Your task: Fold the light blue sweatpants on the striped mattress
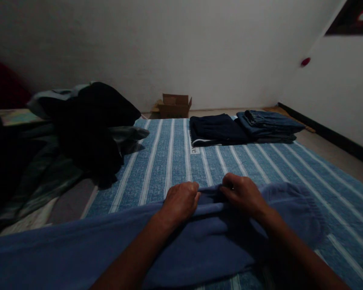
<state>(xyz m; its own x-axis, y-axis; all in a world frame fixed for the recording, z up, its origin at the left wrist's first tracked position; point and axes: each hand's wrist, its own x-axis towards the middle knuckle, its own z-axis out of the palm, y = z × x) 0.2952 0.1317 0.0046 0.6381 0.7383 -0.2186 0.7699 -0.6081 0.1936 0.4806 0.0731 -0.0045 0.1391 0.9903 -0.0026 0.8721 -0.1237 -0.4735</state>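
Observation:
A pair of blue pants [109, 245], as it appears, stretches across the bed from the left edge to a gathered, elastic-looking end on the right. My left hand [183, 199] is closed on its far edge near the middle. A little to the right, my right hand [242, 193] pinches the same edge between thumb and fingers. Between the two hands the cloth is drawn up slightly in a fold. My forearms cover part of the garment, and its near side runs toward the bottom of the view.
A striped blue bedsheet [157, 161] lies underneath. Dark folded clothes [218, 127] and folded jeans [269, 123] sit at the far right. A heap of dark clothes [87, 125] rises on the left. Against the wall stands an open cardboard box [174, 108].

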